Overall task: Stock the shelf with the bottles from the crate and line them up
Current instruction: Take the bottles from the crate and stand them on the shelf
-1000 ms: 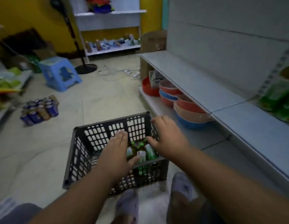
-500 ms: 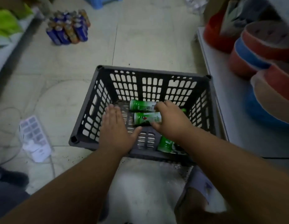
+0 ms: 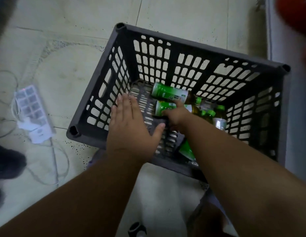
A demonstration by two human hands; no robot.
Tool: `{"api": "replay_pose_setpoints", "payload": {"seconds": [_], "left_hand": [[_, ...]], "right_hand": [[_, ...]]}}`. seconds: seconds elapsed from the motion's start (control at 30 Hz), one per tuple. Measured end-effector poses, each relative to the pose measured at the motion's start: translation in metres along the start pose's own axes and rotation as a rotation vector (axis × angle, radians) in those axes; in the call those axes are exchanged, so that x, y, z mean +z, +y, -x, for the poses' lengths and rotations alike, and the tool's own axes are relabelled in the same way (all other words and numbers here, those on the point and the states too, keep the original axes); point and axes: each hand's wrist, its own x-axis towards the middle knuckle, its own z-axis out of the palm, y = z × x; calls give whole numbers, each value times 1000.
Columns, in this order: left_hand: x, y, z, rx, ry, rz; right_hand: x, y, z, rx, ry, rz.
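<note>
Several bottles (image 3: 169, 95) in crate (image 3: 200, 48) | right hand (image 3: 176, 113) grips one | left hand (image 3: 130, 127) flat, empty

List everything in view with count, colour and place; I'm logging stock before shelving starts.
crate: one, dark grey, slotted walls, on the floor, centre.
bottles: at least five, green labels and green caps, amber liquid, lying in the crate's bottom; exact count hidden by the arms.
power strip: one, white, on the floor left of the crate, with white cables.
floor: pale tiles, speckled.
shelf edge: grey, right of the crate.
red thing: one, top right corner, blurred.
left hand: fingers straight, flat, over the crate's near left side, holding nothing.
right hand: inside the crate, fingers curled on a lying bottle.
</note>
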Motion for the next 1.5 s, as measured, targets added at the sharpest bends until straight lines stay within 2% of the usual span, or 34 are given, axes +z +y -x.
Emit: {"api": "replay_pose_setpoints", "payload": {"seconds": [0.1, 0.27, 0.33, 0.4, 0.57, 0.77, 0.97, 1.1, 1.17, 1.23, 1.3, 1.37, 1.43, 1.5], "left_hand": [[0, 0, -4, 24, -2, -5], [0, 0, -2, 56, -21, -16], [-2, 1, -2, 69, -19, -14], [-3, 0, 0, 76, -21, -5], [-1, -1, 0, 80, -25, 5], [-1, 0, 0, 73, -52, 12], [0, -1, -1, 96, -51, 34], [-6, 0, 2, 95, -40, 48], [-8, -1, 1, 98, -73, 44], [-13, -3, 1, 106, -142, 91], [-26, -2, 2, 94, -248, 218], [-50, 4, 7, 81, -309, 387], [-80, 15, 13, 104, -309, 541], [-113, 32, 23, 176, -297, 666]], "right_hand": [[3, 10, -24, 46, -3, -66], [7, 36, -41, 76, 129, -23], [6, 42, -55, 199, 199, -308], [7, 32, -50, 353, 203, -581], [3, 20, -61, 476, 122, -718], [3, 22, -64, 396, 163, -938], [-8, 30, -41, 466, 21, -759], [-28, 20, -9, 370, -78, -859], [-36, 14, 11, 233, -70, -847], [-47, 5, 39, 56, 7, -721], [-62, -5, 73, -84, 83, -624], [-77, -16, 115, -157, 23, -690], [-89, -29, 161, -209, -60, -790], [-101, -37, 207, -304, -30, -721]]}}
